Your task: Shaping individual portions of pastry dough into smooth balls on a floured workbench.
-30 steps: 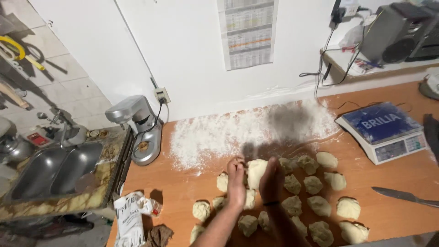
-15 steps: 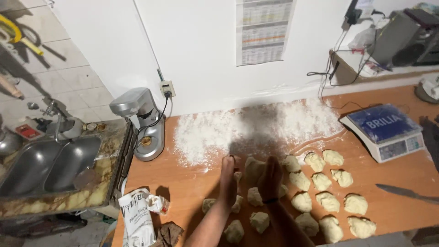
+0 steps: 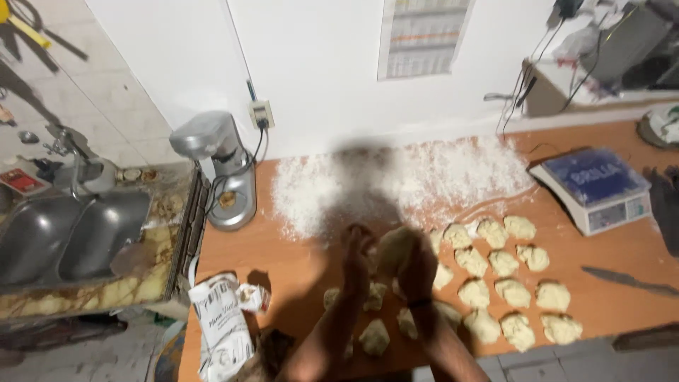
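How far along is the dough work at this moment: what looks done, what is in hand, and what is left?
Done: many cut dough pieces lie in rows on the wooden table, beside spread flour. In hand: the left hand and right hand press one dough lump between them above the table. Left: the pieces look rough and lumpy, so most seem unshaped.

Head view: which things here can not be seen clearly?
- dough piece between left hand and right hand: head view, motion blur and shadow hide its shape and the grip.
- knife: head view, right edge cuts it off.
- flour bag: head view, bottom edge cuts it off.
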